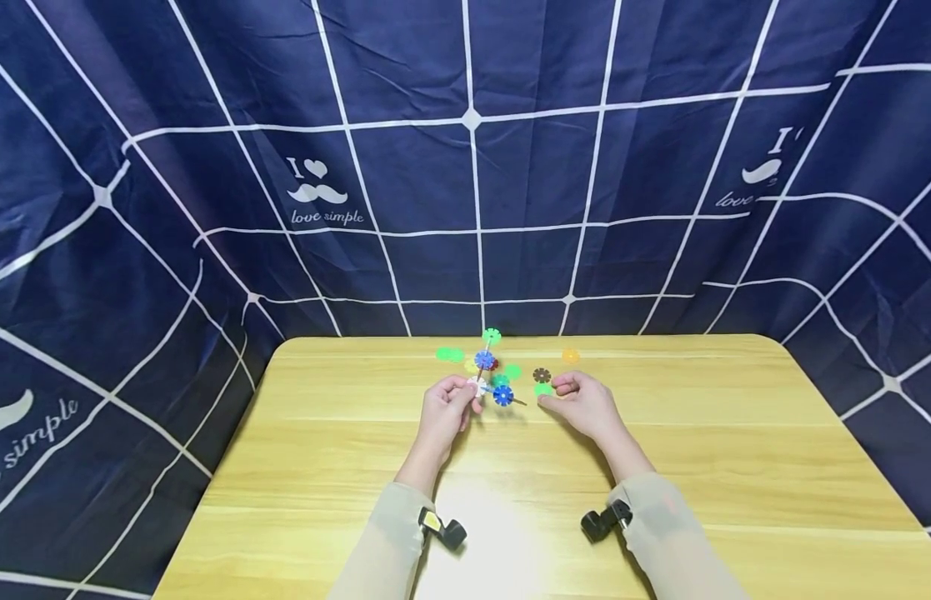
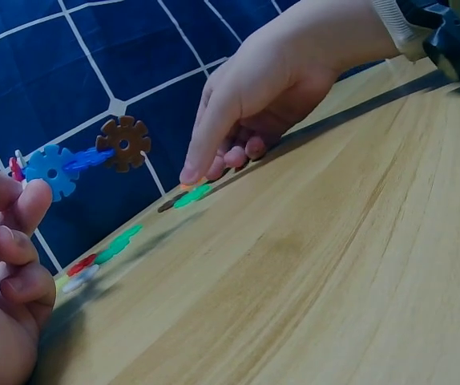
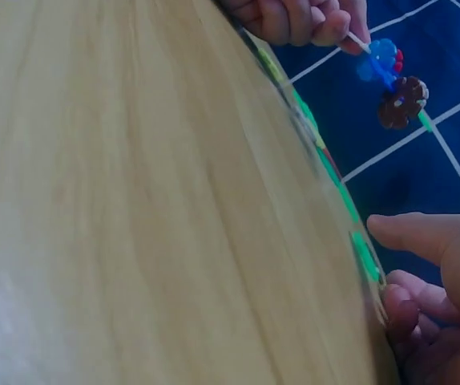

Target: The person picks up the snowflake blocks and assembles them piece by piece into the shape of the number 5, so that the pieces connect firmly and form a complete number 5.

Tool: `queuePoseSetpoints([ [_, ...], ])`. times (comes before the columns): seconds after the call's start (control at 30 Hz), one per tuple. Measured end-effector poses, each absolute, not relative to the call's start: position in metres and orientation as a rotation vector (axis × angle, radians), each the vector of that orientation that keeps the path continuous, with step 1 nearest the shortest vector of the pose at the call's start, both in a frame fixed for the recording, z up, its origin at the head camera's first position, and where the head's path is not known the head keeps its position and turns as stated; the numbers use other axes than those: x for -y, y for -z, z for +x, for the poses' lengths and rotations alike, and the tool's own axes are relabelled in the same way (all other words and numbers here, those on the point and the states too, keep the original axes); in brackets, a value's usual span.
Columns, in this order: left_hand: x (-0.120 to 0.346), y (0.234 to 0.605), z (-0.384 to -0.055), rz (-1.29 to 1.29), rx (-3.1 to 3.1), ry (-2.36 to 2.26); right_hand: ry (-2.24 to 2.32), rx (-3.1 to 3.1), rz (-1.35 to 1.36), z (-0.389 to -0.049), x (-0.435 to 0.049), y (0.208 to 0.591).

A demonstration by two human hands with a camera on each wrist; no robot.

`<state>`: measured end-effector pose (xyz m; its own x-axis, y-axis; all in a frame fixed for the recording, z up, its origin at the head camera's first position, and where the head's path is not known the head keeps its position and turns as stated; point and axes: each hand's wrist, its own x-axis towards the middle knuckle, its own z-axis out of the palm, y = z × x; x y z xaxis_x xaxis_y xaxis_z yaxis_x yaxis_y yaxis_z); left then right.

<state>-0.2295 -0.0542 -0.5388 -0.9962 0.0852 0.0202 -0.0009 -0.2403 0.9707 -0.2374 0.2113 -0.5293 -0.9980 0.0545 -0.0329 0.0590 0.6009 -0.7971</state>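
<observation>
My left hand (image 1: 444, 408) pinches a joined chain of notched plastic snowflake discs by its white disc (image 1: 478, 387). From there the chain runs up through a blue disc (image 1: 484, 360) to a green disc (image 1: 492, 336), and to the right through another blue disc (image 1: 503, 395). A brown disc (image 2: 124, 144) shows at the chain's end in the left wrist view. Over the tabletop my right hand (image 1: 587, 403) reaches with thumb and fingers apart, fingertips right at a loose green disc (image 1: 543, 389). Just behind that lies a loose brown disc (image 1: 541, 375).
Loose green discs (image 1: 450, 354) lie behind my left hand, with a yellow disc (image 1: 471, 366) and a red disc (image 1: 494, 364) close by. An orange disc (image 1: 570, 356) sits farther right. The wooden table (image 1: 322, 467) ends at a dark blue curtain (image 1: 533, 183).
</observation>
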Motion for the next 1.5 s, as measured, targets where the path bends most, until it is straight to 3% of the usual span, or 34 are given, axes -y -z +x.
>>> queuePoseSetpoints([
  [0.8,0.054,0.538,-0.229,0.122,-1.915,-2.412,1.308,-2.817,0.076,-0.241,-0.211,0.532],
  [1.5,0.053,0.539,-0.229,0.113,-1.936,-2.409,1.941,-2.316,0.246,-0.213,-0.214,0.523],
])
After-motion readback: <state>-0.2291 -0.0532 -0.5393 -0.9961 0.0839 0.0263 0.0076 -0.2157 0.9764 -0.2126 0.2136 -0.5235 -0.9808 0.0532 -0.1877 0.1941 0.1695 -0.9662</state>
